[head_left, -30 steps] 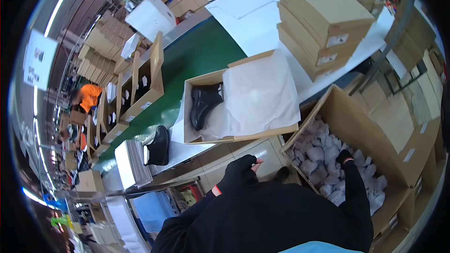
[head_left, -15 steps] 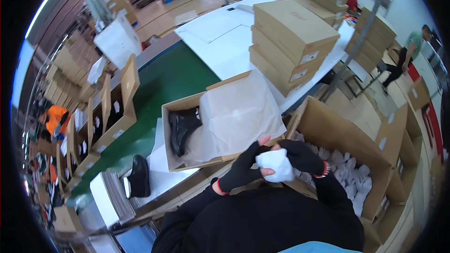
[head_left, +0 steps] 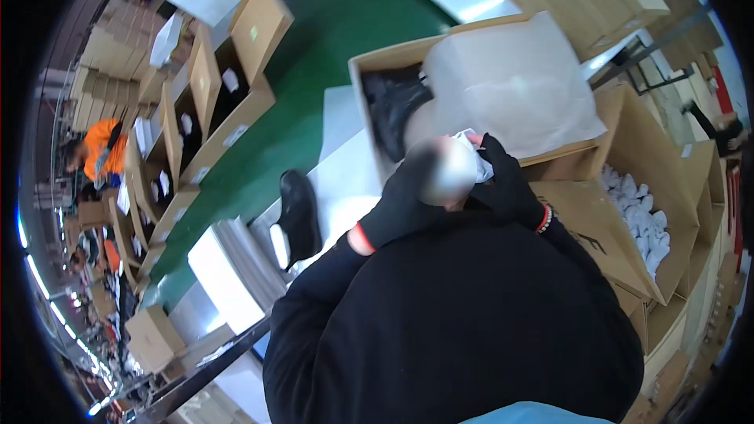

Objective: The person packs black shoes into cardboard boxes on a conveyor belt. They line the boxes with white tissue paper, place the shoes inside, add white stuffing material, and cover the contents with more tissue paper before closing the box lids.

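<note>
Both my hands wear black gloves with bare fingertips and hold one crumpled white paper wad (head_left: 462,166), partly blurred, in front of my chest. My left hand (head_left: 410,187) is closed around its left side, and my right hand (head_left: 503,179) grips its right side. Just beyond them lies an open cardboard shoe box (head_left: 363,102). Inside, at the left, is a black boot (head_left: 395,106); white tissue paper (head_left: 514,82) spreads over the rest and out past the edge. A second black boot (head_left: 298,212) rests on the bench to the left.
On the right, a large carton (head_left: 667,157) contains many white paper wads (head_left: 640,216). A stack of white sheets (head_left: 236,267) lies at the left. Open boxes (head_left: 236,122) line a green belt (head_left: 345,39). A person in orange (head_left: 102,149) is at the far left.
My view has tilted down and turned, so the shoe box and boots appear higher and farther right. The paper wad remains in both hands, with my left hand now wrapped more around it.
</note>
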A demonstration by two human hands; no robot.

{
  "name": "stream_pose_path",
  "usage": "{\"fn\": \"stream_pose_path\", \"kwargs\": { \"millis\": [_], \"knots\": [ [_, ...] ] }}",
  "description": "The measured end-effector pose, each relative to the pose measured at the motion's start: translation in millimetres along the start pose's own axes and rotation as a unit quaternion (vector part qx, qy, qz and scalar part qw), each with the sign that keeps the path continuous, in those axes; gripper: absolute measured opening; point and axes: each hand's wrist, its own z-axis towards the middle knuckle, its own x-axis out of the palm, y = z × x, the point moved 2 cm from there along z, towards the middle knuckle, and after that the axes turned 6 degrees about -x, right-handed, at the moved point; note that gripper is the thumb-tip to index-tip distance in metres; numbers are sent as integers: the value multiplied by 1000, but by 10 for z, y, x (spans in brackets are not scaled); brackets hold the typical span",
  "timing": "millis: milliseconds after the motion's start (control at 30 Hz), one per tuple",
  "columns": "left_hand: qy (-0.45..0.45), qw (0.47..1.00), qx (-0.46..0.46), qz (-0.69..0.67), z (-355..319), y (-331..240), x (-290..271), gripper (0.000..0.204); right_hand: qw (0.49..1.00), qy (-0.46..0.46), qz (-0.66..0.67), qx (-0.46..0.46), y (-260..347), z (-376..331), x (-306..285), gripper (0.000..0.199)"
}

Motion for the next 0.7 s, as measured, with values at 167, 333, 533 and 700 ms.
{"fn": "stream_pose_path", "kwargs": {
  "millis": [167,333,533,700],
  "knots": [
    [-28,997,-47,54,-185,652,-266,68,966,250,45,44,0,411,247,81],
    [-25,948,-21,317,-212,1078,-223,45,970,197,-129,-62,-952,1224,142,69],
    [-26,886,-55,460,-67,1339,213,14,856,280,-367,-231,-1881,1743,653,94],
    [-72,892,-150,421,-118,1693,453,12,821,305,-414,-248,-2015,1937,900,98]
  ]
}}
